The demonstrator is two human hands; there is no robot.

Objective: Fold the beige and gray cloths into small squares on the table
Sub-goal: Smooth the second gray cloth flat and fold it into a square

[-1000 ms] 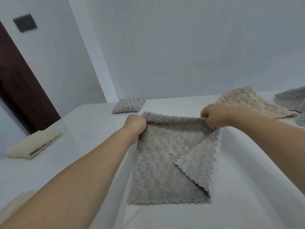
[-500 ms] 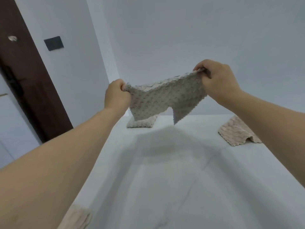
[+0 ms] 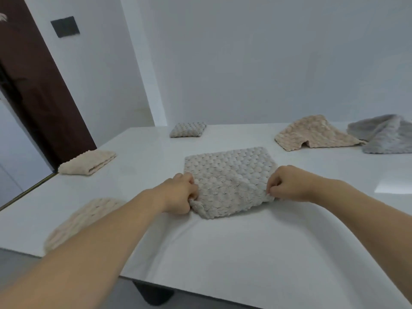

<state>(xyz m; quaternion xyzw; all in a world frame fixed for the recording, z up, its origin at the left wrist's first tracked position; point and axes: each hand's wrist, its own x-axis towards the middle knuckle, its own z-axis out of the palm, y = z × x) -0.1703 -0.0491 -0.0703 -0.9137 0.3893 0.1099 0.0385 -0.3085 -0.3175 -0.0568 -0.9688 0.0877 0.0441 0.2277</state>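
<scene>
The gray cloth [image 3: 227, 175] you are folding lies flat on the white tabletop [image 3: 245, 246], stretching away from your hands, with its near edge bunched between them. Your left hand [image 3: 180, 195] pinches the near-left corner with curled fingers, and your right hand [image 3: 287, 184] pinches the near-right corner the same way; the hands sit apart, the width of the cloth between them. Both forearms reach straight forward and low over the tabletop, knuckles up.

Judge this cloth as light, soft and limp: its bubbly pile will likely sag and wrinkle wherever you leave it unsupported, and it should not slide much on itself. Keep hold of the corners rather than the middle of the edge, so the edge stays taut when you carry it over.

Beyond your right hand lie an unfolded beige cloth [image 3: 312, 134] and a rumpled gray cloth [image 3: 383, 134]. Beyond your left hand sit a folded gray square [image 3: 187, 130] and a folded beige cloth [image 3: 89, 162]; another beige cloth [image 3: 84, 219] lies beside your left forearm.
</scene>
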